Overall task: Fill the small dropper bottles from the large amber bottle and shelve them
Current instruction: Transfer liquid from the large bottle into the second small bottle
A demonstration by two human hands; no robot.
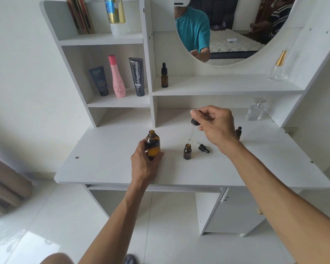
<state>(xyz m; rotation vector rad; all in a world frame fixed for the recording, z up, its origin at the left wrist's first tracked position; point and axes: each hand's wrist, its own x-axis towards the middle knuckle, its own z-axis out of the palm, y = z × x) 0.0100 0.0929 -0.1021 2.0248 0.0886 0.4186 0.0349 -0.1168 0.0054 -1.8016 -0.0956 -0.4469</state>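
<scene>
Left hand (146, 164) gripping uncapped large amber bottle (152, 145), upright on desk (107, 164). Right hand (216, 126) pinching dropper (193, 123), pipette tip at mouth of open small bottle (187, 151) between hands. Loose dropper cap (203, 148) lying just below right hand.

The large glass bottle (152, 144) is amber-brown, darker near its open neck. The small open dropper bottle (187, 151) is a darker brown, and the loose dropper cap (203, 148) beside it is black. The shelved dropper bottle (164, 75) is brown with a black top. The tabletop (112, 168) and shelves (227, 84) are plain white. The slim plastic bottle (117, 77) is pink with a red-pink cap, between two charcoal-black tubes (99, 80) with pale lettering.
</scene>
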